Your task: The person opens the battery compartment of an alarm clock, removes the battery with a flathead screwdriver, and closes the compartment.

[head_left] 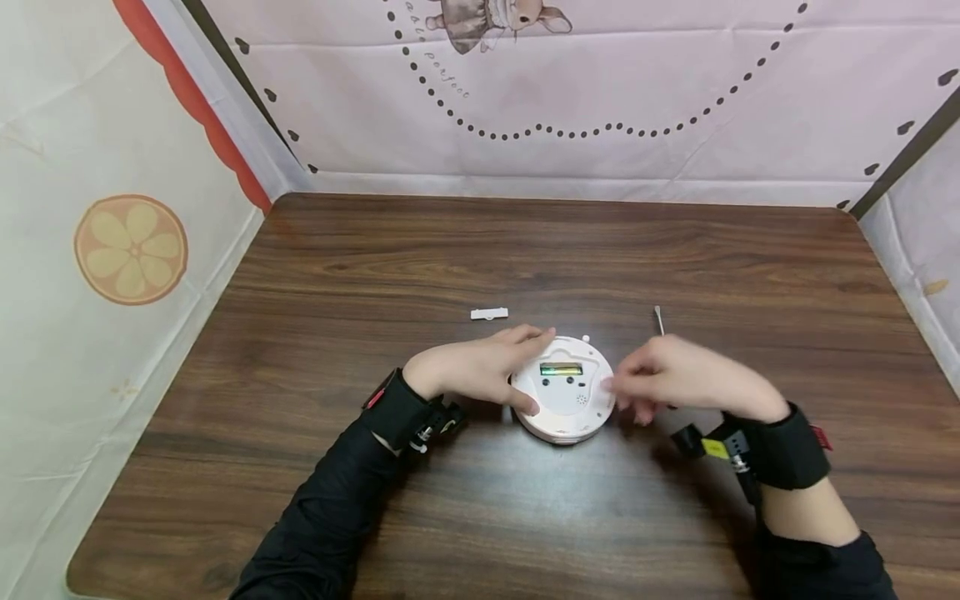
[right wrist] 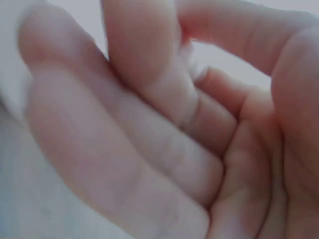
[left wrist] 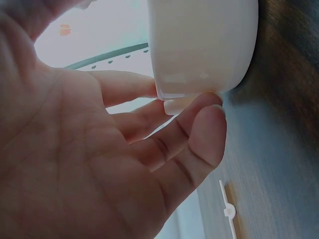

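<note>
Rnd white device (head_left: 555, 421) sits on tbl (head_left: 465, 517), batt. (head_left: 561, 369) in its recess, L hand (head_left: 487, 367) gripping its left rim, R hand (head_left: 663, 379) at its right edge (can't tell if pinching), white strip (head_left: 489, 314) beyond it.

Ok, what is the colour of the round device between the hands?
The round device is white, best seen in head view.

The round gadget (head_left: 564, 421) is white, its battery (head_left: 561, 369) green and gold. The table (head_left: 315, 300) is brown with streaks. The twelve o'clock cloth (head_left: 570, 87) is pale pink with dark dots.
</note>
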Demonstrator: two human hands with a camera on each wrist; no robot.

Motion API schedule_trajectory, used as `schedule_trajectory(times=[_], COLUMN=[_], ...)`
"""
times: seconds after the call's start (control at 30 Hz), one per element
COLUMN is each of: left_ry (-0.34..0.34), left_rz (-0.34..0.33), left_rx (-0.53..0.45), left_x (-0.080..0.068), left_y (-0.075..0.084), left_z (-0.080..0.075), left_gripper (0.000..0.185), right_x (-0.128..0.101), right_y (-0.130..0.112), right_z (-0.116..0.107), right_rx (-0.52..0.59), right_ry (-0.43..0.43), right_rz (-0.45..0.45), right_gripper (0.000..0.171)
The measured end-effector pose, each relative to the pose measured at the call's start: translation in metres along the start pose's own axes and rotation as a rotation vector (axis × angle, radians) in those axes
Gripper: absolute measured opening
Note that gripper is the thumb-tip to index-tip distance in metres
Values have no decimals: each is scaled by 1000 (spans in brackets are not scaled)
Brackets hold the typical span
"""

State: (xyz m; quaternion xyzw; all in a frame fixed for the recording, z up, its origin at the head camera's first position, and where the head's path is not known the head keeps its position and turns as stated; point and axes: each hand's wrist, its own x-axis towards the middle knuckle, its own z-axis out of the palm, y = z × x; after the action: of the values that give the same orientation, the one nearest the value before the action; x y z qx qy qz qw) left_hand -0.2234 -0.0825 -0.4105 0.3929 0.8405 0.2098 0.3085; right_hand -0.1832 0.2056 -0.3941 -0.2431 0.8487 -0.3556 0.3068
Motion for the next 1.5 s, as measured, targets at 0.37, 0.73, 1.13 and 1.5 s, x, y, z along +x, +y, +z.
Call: schedule_trajectory(times=[0.37, 0.73, 1.13, 1.5], left_ry=[-12, -12, -16, -36], left_rz=[8, -2, -4, 22], left_rx=[-48, -73, -108, -125], left_x=[0, 0, -4, -8], left_y=[-2, -2, -5, -7], left_z=[0, -2, 0, 1], left_gripper=[101, 101, 100, 101], right_x=[-15, 0, -8, -28], right_y=[49, 51, 37, -4], right_z=[-27, -23, -23, -31], right_rx=[-178, -229, -240, -379], right_ry=[178, 164, 193, 250], right_rz=[356, 386, 376, 284], right_gripper=[57, 47, 44, 41])
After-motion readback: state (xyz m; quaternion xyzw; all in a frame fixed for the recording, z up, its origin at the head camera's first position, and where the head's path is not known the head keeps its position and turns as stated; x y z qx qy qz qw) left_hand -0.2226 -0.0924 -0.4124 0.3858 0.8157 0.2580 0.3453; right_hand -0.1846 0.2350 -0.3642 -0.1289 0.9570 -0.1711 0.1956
